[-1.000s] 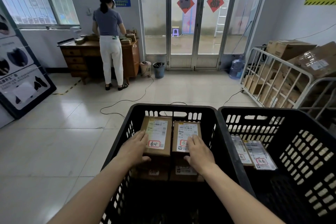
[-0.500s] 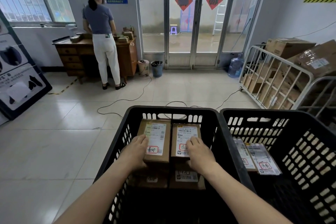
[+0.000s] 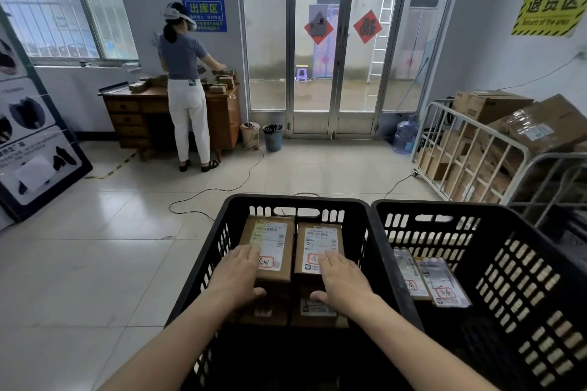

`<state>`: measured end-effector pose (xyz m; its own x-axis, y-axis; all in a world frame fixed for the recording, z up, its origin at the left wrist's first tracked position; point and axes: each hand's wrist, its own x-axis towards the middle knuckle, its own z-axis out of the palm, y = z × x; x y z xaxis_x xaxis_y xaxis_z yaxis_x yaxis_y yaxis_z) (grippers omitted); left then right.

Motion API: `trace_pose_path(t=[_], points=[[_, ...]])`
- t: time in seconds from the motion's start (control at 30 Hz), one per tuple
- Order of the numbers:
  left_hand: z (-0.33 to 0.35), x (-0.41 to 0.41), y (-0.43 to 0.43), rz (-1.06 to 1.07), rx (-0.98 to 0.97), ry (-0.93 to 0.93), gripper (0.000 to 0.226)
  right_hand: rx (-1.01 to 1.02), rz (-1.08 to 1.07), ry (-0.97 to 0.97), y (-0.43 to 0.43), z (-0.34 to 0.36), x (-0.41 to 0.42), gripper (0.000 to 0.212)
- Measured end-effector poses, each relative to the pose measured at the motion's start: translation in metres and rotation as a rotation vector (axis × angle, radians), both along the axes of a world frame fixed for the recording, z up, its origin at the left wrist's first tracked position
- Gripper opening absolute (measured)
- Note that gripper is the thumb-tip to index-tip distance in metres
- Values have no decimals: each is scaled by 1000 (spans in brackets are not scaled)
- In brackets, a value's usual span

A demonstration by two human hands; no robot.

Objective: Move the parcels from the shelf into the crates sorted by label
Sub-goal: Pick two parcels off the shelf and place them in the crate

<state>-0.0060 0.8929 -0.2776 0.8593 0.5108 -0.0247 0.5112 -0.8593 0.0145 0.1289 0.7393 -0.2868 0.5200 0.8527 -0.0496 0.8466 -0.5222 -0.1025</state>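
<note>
**Two crates partly filled, two boxes being set down**

Nearest, both bare arms reach into the left crate [image 3: 295, 200]. The left hand [image 3: 238, 274] lies on the left box [image 3: 270, 232], fingers straight and flat across its top and thumb laid against its near end. The right hand [image 3: 341, 278] rests the same way on the right box [image 3: 320, 236]. Neither hand is curled round its box, so this reads as pressing the two into place. Both boxes sit side by side on top of lower boxes [image 3: 317, 311], so this crate seems to hold a second layer already. Each top box carries a red-framed handwritten mark on its label; I cannot read them well enough to say they match.

Just right, touching the first, the right crate [image 3: 444, 208] holds two flat parcels [image 3: 441, 282] side by side at its bottom, with much room left.

The shelf is not in view, so how many parcels remain cannot be told. Far off, another person [image 3: 185, 89] stands at a desk [image 3: 133, 111].
</note>
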Motion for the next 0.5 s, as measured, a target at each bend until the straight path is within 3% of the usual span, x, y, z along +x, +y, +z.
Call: trace_pose_path(t=[0.17,0.5], points=[[9,-13,-17,-29,-15,-21,80,-12,-17,9,-19,5,-15,75],[20,-43,-43,-55,-53,-41,80,7,-81,-3,-57,24,-44,67]])
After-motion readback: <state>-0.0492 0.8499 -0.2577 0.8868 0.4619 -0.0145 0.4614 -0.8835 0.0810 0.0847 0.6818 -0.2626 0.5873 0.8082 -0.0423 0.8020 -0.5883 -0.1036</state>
